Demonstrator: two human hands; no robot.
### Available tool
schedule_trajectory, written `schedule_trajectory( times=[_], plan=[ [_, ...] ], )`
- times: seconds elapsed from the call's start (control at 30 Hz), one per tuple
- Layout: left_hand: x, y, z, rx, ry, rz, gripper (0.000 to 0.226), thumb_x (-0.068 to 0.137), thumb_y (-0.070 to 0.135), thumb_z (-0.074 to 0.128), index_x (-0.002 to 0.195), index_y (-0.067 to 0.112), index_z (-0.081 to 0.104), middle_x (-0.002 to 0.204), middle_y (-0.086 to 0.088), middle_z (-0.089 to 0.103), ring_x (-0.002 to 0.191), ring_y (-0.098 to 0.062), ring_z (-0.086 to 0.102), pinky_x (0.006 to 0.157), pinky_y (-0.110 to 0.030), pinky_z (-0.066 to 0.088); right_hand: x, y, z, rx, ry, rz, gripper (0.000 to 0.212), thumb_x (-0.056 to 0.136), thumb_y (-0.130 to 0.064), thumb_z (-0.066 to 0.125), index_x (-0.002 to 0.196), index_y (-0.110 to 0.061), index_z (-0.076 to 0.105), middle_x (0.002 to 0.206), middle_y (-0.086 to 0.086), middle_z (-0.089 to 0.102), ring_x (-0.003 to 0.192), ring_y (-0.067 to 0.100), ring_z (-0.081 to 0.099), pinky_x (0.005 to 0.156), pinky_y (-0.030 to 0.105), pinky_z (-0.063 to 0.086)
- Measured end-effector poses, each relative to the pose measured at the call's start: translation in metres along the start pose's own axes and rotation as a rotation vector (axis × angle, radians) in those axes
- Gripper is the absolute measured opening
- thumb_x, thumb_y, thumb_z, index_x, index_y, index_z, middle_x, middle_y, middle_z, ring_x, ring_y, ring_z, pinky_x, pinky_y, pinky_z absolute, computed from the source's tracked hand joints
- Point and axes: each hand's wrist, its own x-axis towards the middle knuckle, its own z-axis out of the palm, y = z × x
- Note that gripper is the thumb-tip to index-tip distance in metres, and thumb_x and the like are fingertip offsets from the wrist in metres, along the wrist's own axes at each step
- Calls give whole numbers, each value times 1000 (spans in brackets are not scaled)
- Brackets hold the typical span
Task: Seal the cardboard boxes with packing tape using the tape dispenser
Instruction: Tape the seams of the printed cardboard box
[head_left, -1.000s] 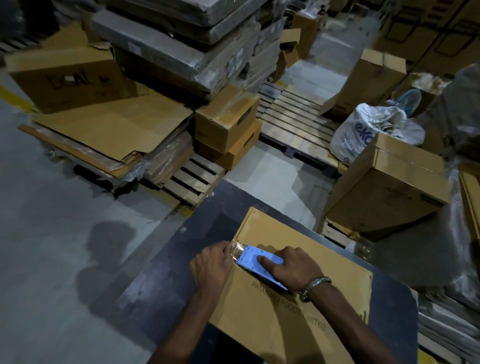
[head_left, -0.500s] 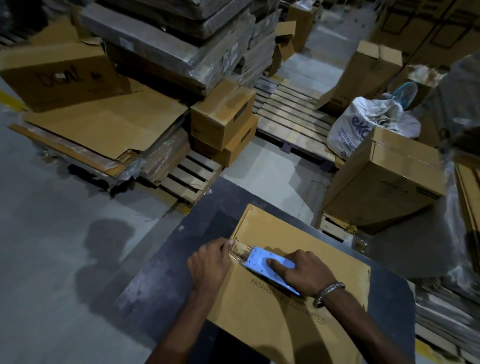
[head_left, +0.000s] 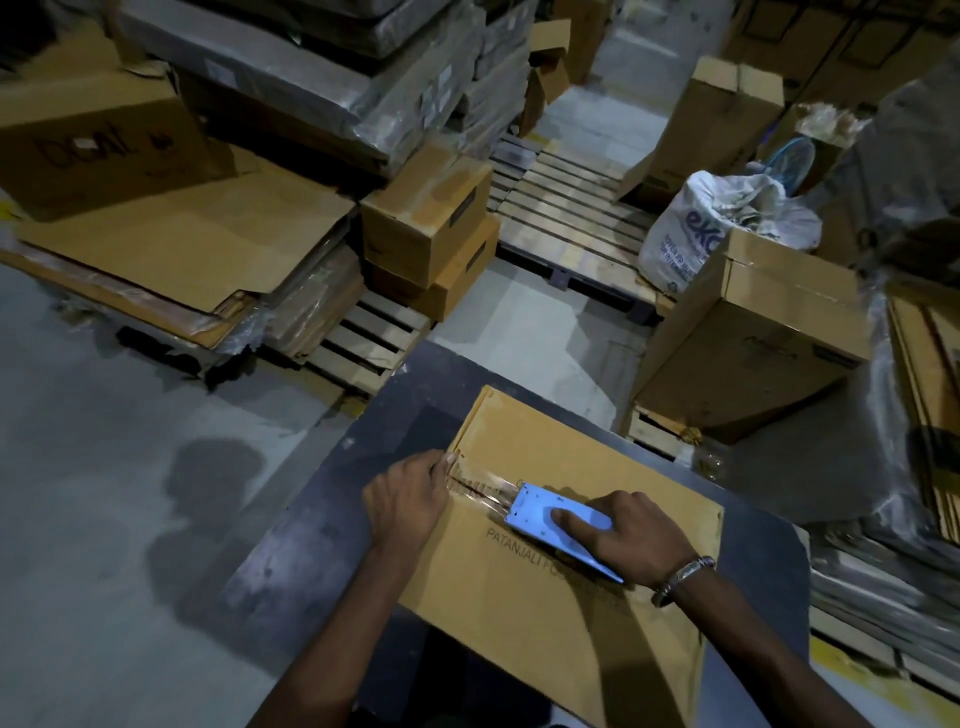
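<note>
A flat cardboard box (head_left: 561, 571) lies on a dark table (head_left: 332, 530) at the six o'clock part of the view, printed lettering running across its top; the right hand (head_left: 631, 535) grips a blue tape dispenser (head_left: 550, 525) pressed onto the box top, fingers curled round its body and the forefinger laid along its flat side; a strip of clear tape (head_left: 480, 486) stretches from the dispenser's nose toward ten o'clock, wrinkled and shiny, as far as the box's left edge; there the left hand (head_left: 408, 499) rests over that edge with fingers bent down on the tape's end, though whether it pinches or merely presses I cannot tell; a metal bracelet (head_left: 680, 574) circles the right wrist; toward twelve o'clock two small cartons (head_left: 426, 228) sit stacked on a wooden pallet (head_left: 363, 343); at two o'clock a white sack (head_left: 722, 223) leans behind a large carton (head_left: 753, 338).
</note>
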Motion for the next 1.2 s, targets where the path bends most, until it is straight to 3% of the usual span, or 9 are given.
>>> schedule_trajectory(
  times=[0.1,0.33,0.67,0.9,1.03,1.2],
  plan=[
    [12,5,-3,65,21,93,21,101,39,68,91,28,82,81,3,78,66,-26,72,56,-26,33,-3,1,-3,47,19,10,85,81,-94,41,59,-12,47,51,3,48,48,16,51,51,36,32],
    [29,4,-3,151,47,183,23,102,42,66,91,27,80,80,3,78,67,-28,73,54,-25,36,-12,18,3,56,18,54,92,78,-98,36,62,-9,56,59,9,62,56,18,61,59,45,50],
    [31,7,7,192,53,216,31,105,50,54,104,34,80,88,3,79,78,-26,75,58,-27,36,-20,26,0,79,-9,66,75,86,-86,45,55,-18,42,55,1,50,55,20,55,53,36,32],
    [31,11,14,190,99,212,29,104,51,59,105,33,81,90,0,80,83,-28,75,62,-31,44,-27,38,2,62,23,52,70,91,-81,46,55,-21,40,59,-1,44,59,19,50,50,35,23],
    [31,11,16,219,81,203,35,105,56,51,109,34,79,88,-7,78,82,-34,74,65,-34,47,-32,45,4,92,-1,58,66,92,-79,46,55,-25,42,63,-2,47,69,23,53,52,33,26],
    [31,13,15,259,1,180,45,107,60,39,115,35,75,94,-9,76,88,-33,72,72,-37,56,-42,60,9,78,-21,114,66,85,-88,41,64,-26,47,80,3,59,81,26,60,66,35,38]
  ],
)
